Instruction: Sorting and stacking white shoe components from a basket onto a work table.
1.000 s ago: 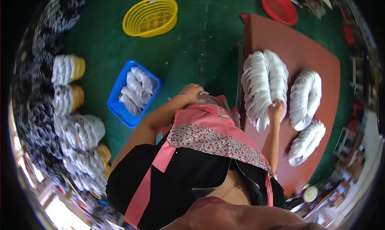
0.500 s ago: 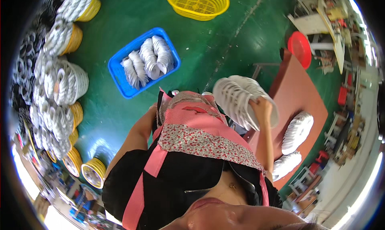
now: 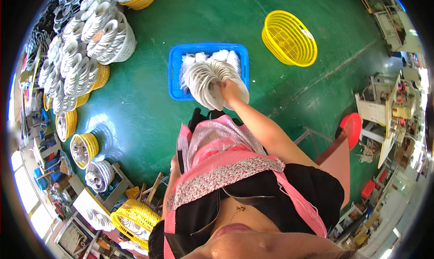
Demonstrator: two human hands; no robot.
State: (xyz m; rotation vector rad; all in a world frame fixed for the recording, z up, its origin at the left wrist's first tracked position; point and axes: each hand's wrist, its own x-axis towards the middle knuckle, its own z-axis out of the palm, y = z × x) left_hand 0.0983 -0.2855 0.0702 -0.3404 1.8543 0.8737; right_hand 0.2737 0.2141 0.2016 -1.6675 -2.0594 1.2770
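Observation:
My right hand (image 3: 230,90) grips a bundle of white, curved, nested pieces (image 3: 205,85), which look like shoe parts, in two rows side by side. It holds them over the near side of a blue plastic basket (image 3: 173,73). More white nested pieces (image 3: 231,60) lie inside this basket, partly hidden by the held bundle. Only a sliver of my left hand (image 3: 174,167) shows, low beside the pink apron. Its fingers are hidden, so I cannot tell what it does.
A yellow oval basket (image 3: 289,40) stands on the green floor to the right of the blue one. Several baskets heaped with white pieces (image 3: 108,37) line the left. A reddish-brown table (image 3: 337,162) and a red basin (image 3: 351,129) are at the right, with workbenches beyond.
My right hand has carried the white bundle from beside the table on the right to over the blue basket. The view has turned right and shifted, with the blue basket now straight ahead.

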